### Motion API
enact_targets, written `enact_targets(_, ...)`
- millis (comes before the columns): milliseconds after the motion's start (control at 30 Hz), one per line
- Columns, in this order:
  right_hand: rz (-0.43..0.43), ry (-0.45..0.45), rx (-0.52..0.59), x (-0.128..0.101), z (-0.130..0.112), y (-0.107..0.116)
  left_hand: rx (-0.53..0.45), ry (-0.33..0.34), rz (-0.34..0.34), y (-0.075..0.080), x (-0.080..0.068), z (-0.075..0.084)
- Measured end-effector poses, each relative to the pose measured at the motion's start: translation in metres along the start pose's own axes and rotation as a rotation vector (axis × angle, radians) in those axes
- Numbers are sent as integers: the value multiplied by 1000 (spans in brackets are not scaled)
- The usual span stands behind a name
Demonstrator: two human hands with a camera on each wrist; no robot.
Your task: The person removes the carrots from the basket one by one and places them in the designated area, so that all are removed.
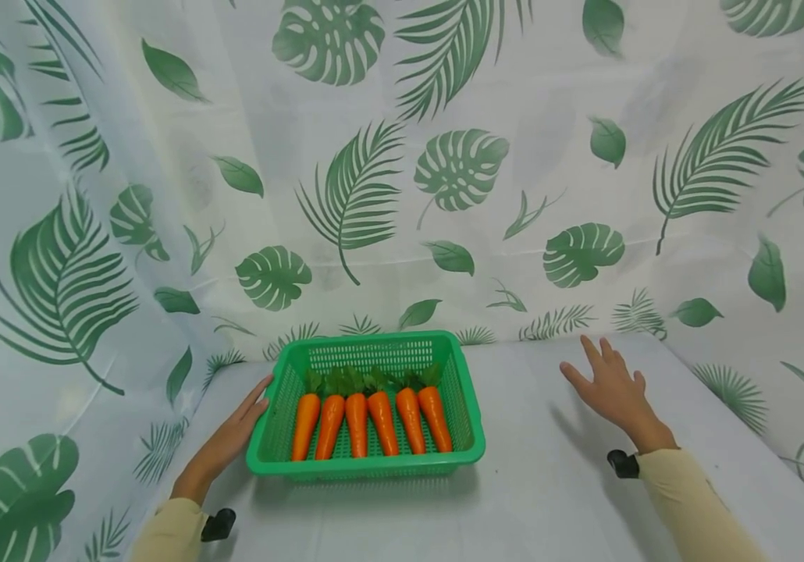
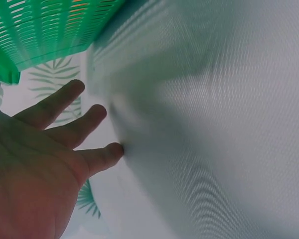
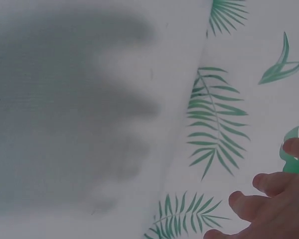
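Note:
A green plastic basket [image 1: 367, 467] holds several orange carrots [image 1: 357, 425] lying side by side in a row, their leafy green tops toward its far wall. My left hand [image 1: 235, 425] is at the basket's left side, fingertips right at the rim. In the left wrist view that hand [image 2: 35, 164] has its fingers spread and extended, with the basket's slotted wall [image 2: 45, 35] just above. Well to the right of the basket, my right hand [image 1: 611, 390] hovers over the table, fingers spread, holding nothing. Only part of the right hand [image 3: 274, 204] shows in the right wrist view.
The basket stands on a white-covered table [image 1: 514, 507]. Behind it and along both sides hangs a white curtain [image 1: 388, 304] printed with green leaves, meeting the table's far edge just past the basket. Each hand casts a shadow on the tabletop.

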State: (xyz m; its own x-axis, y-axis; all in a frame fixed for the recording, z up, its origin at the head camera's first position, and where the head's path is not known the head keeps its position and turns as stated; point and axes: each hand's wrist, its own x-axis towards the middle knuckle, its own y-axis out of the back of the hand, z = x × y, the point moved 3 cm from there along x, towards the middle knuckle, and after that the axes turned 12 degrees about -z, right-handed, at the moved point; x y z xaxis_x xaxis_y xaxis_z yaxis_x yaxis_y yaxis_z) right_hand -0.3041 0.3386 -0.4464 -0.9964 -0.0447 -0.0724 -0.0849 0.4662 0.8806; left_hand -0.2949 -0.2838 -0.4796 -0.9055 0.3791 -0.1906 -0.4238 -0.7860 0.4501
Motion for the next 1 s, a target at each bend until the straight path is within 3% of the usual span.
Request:
enact_targets(300, -3, 43, 14, 4, -6, 4, -15, 0, -20, -1, -1, 3)
enact_targets(500, -28, 74, 89, 9, -14, 9, -17, 7, -22, -2, 0, -1)
enact_targets(667, -47, 131, 148, 14, -29, 14, -20, 13, -15, -2, 1, -2)
enact_targets(1000, -75, 174, 143, 25, -70, 24, -22, 13, -10, -3, 1, 0)
